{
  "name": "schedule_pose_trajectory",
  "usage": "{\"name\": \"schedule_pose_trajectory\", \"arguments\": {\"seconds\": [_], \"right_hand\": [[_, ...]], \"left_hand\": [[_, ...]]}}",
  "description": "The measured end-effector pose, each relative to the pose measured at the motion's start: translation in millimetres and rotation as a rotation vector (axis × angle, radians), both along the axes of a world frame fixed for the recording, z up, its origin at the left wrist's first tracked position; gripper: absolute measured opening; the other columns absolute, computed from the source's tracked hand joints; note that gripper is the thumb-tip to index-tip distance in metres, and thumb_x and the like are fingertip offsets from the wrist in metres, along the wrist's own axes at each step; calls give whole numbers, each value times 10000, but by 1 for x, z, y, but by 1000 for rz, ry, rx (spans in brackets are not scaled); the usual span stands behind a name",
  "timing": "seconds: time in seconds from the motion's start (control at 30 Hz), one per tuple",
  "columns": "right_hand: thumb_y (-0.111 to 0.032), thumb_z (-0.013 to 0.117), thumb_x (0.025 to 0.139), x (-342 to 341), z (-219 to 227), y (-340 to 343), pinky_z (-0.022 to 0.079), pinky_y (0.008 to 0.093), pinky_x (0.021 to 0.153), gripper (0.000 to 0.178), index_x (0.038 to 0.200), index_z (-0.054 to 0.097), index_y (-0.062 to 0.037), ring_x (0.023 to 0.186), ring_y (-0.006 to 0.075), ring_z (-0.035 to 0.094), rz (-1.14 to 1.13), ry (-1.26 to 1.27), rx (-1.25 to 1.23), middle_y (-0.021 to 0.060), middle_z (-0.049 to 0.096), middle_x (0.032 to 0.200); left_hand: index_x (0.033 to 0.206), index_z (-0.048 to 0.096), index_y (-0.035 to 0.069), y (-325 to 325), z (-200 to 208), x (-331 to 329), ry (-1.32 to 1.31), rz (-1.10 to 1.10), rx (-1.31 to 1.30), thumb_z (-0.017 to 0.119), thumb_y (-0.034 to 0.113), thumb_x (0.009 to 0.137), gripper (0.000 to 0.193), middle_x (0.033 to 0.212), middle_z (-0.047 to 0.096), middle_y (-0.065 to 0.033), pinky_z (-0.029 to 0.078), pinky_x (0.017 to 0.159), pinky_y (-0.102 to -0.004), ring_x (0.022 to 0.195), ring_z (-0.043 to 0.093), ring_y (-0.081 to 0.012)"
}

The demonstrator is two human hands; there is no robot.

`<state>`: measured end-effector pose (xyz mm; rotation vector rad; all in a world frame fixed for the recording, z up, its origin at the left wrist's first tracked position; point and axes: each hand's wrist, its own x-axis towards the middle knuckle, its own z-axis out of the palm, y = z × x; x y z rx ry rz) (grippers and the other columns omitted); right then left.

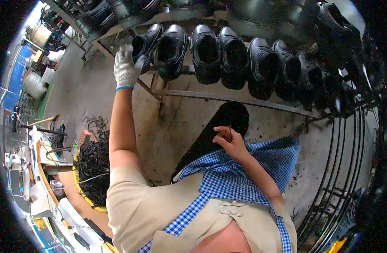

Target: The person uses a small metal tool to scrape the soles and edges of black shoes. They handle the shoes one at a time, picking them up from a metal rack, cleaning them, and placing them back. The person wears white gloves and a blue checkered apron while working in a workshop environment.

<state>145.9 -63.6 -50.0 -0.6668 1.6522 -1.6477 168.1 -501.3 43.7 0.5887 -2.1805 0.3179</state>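
My left hand (125, 69) wears a white knit glove with a blue cuff edge. It reaches out to the far left end of a shoe row and is closed round the heel end of a black leather shoe (151, 39). The glove covers part of that shoe. Beside it stands another black shoe (173, 44), then several more along the rack. My right hand (231, 141) is bare and hovers above my blue checked apron (269, 158). Its fingers are loosely bent and apart, and I see nothing held in them.
A metal shoe rack (227, 99) spans the far side, with more shoes on a higher level. Vertical dark rods (332, 168) stand at the right. At left, a yellow-rimmed container (76, 181) holds dark stringy material, beside a cluttered workbench (43, 173).
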Motion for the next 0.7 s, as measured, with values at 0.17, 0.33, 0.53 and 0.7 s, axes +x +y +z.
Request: {"name": "schedule_pose_trajectory", "arguments": {"seconds": [0.17, 0.33, 0.53, 0.7], "right_hand": [[-182, 659, 879, -2, -4, -1, 507, 274, 740, 274, 1111, 643, -37, 804, 113, 628, 24, -1, 24, 66, 686, 907], [-225, 640, 898, -5, -3, -2, 514, 277, 677, 264, 1070, 662, -26, 720, 117, 634, 30, 37, 53, 63, 692, 852], [-198, 703, 837, -2, 26, -14, 462, 264, 569, 444, 1237, 573, -58, 600, 130, 578, 150, 360, -57, 67, 645, 785], [-110, 750, 780, 2, 63, -23, 443, 218, 646, 662, 1359, 439, -29, 703, 72, 525, 70, 321, -52, 0, 591, 872]], "left_hand": [[950, 626, 40, 18, 17, 38, -368, -244, -94, 708, 204, 749, 272, 987, 645, -130, 424, 927, -483, 1064, 566, -327], [1005, 649, -2, 107, 37, 108, -109, -149, 766, 680, 126, 725, 309, 1000, 658, -179, 444, 892, -455, 928, 606, -350], [1197, 582, 19, 176, 29, 150, -128, -146, 742, 615, 89, 800, 405, 1154, 603, -186, 463, 899, -397, 996, 595, -306], [1225, 555, 22, 215, -19, 130, 110, -302, 1423, 590, 236, 862, 423, 1177, 615, -135, 430, 979, -416, 1078, 584, -297]]}}
